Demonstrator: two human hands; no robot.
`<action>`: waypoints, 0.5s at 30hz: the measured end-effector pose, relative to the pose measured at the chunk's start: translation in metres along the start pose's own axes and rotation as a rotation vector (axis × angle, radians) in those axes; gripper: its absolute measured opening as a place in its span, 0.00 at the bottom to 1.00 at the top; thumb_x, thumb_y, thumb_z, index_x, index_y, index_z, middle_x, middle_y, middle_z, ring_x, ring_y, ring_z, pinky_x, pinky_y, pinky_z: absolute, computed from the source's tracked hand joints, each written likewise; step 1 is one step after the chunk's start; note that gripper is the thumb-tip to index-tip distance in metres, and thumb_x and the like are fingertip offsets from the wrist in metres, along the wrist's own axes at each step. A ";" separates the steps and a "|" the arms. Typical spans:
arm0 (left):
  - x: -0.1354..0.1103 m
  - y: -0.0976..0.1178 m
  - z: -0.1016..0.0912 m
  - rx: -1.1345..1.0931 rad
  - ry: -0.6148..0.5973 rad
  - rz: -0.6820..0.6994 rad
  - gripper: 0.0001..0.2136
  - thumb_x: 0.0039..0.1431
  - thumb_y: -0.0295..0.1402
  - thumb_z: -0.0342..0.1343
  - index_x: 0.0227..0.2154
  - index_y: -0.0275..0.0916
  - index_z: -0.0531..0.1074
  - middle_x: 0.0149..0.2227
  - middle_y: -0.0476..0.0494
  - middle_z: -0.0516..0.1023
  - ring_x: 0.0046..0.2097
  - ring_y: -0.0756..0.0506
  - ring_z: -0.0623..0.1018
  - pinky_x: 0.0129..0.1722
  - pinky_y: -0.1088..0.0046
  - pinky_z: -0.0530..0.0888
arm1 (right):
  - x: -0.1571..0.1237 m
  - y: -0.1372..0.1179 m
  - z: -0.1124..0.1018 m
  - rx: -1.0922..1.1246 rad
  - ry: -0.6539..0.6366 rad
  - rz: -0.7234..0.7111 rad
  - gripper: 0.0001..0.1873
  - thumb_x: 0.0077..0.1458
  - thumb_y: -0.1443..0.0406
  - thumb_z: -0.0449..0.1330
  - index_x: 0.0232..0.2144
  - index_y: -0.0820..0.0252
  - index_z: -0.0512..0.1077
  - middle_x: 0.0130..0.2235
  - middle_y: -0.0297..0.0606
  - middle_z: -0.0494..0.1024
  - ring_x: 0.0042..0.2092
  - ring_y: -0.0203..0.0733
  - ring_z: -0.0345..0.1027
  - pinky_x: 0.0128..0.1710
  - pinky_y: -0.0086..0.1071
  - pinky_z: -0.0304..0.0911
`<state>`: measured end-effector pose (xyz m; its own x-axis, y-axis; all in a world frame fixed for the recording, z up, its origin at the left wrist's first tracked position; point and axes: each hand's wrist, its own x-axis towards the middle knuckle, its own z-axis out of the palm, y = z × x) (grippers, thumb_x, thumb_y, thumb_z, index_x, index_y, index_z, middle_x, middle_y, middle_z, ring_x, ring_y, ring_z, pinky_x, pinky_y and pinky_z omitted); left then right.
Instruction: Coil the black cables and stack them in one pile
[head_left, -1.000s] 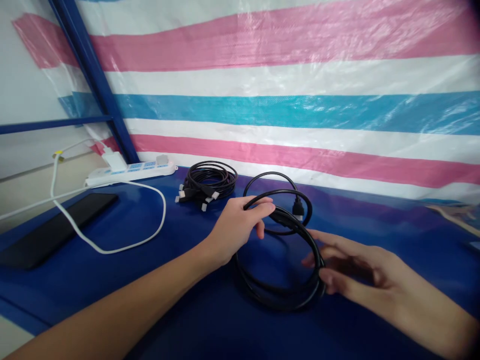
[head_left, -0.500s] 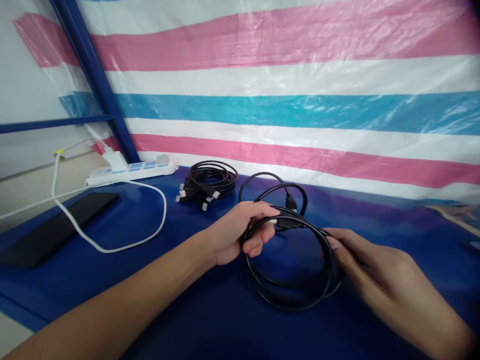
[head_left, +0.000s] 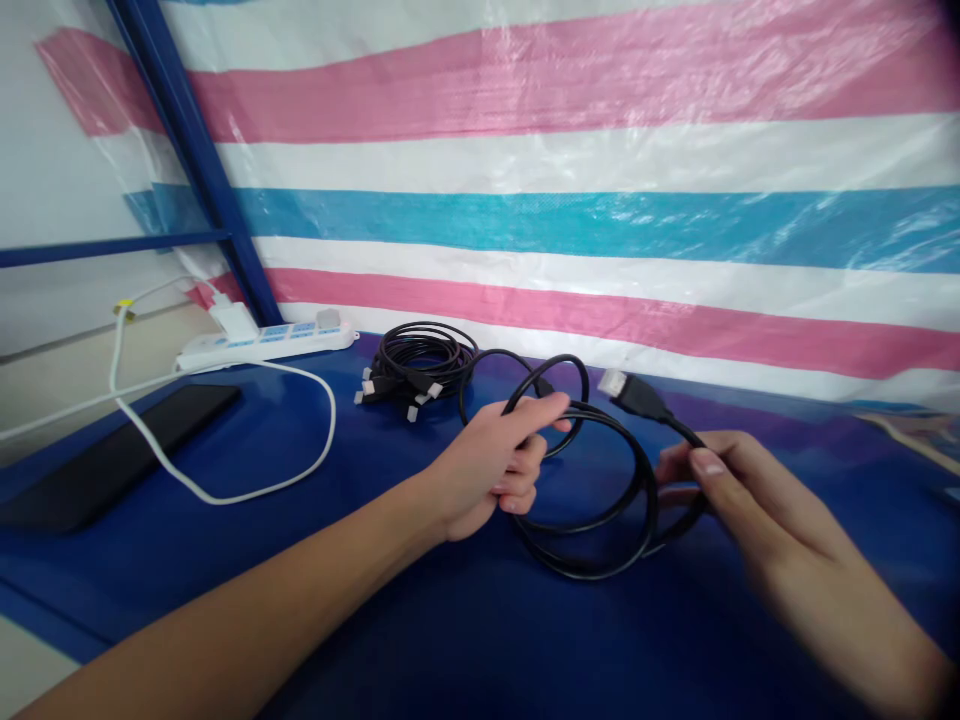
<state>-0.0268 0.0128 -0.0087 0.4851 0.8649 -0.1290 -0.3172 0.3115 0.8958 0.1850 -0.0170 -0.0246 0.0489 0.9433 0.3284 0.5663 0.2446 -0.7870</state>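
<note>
A black cable (head_left: 637, 470) with a flat connector at its end hangs in loose loops between my hands, above the blue table. My left hand (head_left: 506, 455) is closed around the loops on their left side. Between thumb and fingers, my right hand (head_left: 731, 490) pinches the cable just behind one connector (head_left: 636, 393), whose pale capped tip points up and left. Past my left hand, another stretch of the cable loops over the table with a dark connector (head_left: 543, 386) partly hidden behind it. Farther left lies a coiled bundle of black cables (head_left: 427, 350) with several pale-capped connectors.
A white power strip (head_left: 270, 344) with a plugged-in charger stands at the back left. Its white cord (head_left: 328, 410) loops over the table beside a black phone-like slab (head_left: 135, 450). Striped plastic sheeting (head_left: 570, 230) hangs behind the table (head_left: 420, 640).
My right hand has drawn the connector end up and rightward, away from the loops. My left hand has closed further around the coil, its index finger now stretched along it.
</note>
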 end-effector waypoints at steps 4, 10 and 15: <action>-0.002 -0.004 0.007 0.127 -0.093 0.000 0.15 0.46 0.34 0.64 0.24 0.39 0.60 0.13 0.62 0.48 0.15 0.59 0.48 0.13 0.82 0.52 | -0.005 -0.007 0.004 0.191 -0.115 0.026 0.16 0.54 0.48 0.56 0.33 0.52 0.64 0.28 0.32 0.76 0.31 0.38 0.71 0.32 0.28 0.66; -0.003 -0.019 0.012 0.560 0.114 0.195 0.24 0.52 0.32 0.55 0.53 0.49 0.58 0.17 0.59 0.63 0.17 0.51 0.66 0.21 0.72 0.69 | -0.009 -0.011 0.000 0.206 -0.174 0.160 0.21 0.48 0.49 0.62 0.41 0.49 0.64 0.12 0.22 0.62 0.13 0.32 0.52 0.12 0.22 0.45; -0.005 -0.020 0.016 1.270 0.447 0.680 0.29 0.49 0.29 0.54 0.57 0.43 0.58 0.49 0.41 0.72 0.54 0.40 0.70 0.55 0.55 0.63 | -0.007 -0.007 -0.005 0.047 -0.278 0.170 0.21 0.50 0.45 0.57 0.24 0.57 0.67 0.13 0.27 0.62 0.14 0.30 0.51 0.12 0.22 0.45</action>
<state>-0.0098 -0.0040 -0.0197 0.1850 0.8184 0.5440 0.6359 -0.5218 0.5687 0.1851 -0.0267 -0.0189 -0.0905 0.9951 0.0402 0.5300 0.0823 -0.8440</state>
